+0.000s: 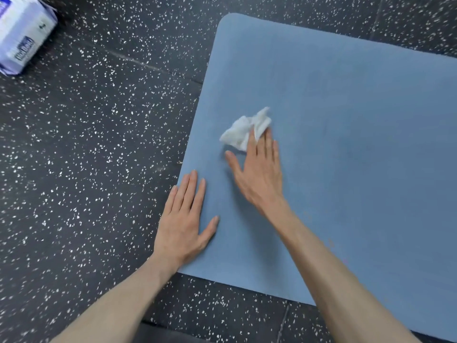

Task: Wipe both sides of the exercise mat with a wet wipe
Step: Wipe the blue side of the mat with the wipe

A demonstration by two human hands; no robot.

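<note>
Blue exercise mat [346,144] flat on black speckled rubber floor [86,157]; rounded corner at 12 o'clock, near short edge toward 6 o'clock, long axis running off toward 3 o'clock and out of view. One face up; underside hidden.

Right hand [259,174]: fingers straight and together, thumb splayed toward 9 o'clock, pressing flat on a crumpled white wet wipe [243,132]. Not curled round it; only the fingertips cover the wipe's near edge, and the bulk of it bunches ahead of them at about 11 o'clock.

Left hand [184,219]: flat, fingers extended and nearly closed up, palm on the mat's left margin close to the near corner, holding nothing. Reads as a brace to keep the mat from sliding.

Wipes packet [22,33] on the floor at 10 o'clock, well apart from the mat.

Judgement: first face in progress, wiping at the near end. The unwiped length lies toward 3 o'clock, on the right hand's side, so strokes should work that way. The left hand, on the edge, is nearer for the flip.
</note>
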